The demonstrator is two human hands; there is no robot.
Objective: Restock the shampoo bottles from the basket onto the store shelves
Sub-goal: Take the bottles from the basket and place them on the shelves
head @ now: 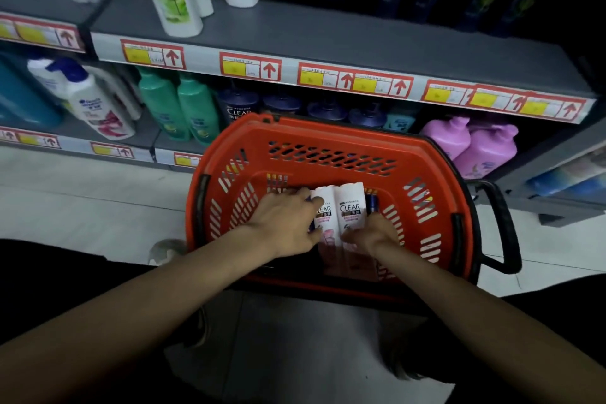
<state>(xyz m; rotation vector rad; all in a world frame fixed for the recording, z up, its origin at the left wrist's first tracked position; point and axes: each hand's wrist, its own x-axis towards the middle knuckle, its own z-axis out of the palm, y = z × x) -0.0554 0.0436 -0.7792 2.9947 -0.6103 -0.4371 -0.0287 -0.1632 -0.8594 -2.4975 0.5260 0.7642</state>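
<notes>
Two white pink-labelled CLEAR bottles [350, 207], red basket [328, 138]

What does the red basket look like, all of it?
The basket is orange-red plastic with slotted walls and floor and a rounded rim. A black handle hangs folded down on its right side. It stands upright, seemingly on the pale floor, close in front of the low shelf. Inside lie two white bottles side by side, with something dark blue next to them. The left hand and right hand reach in, each holding a bottle.
</notes>
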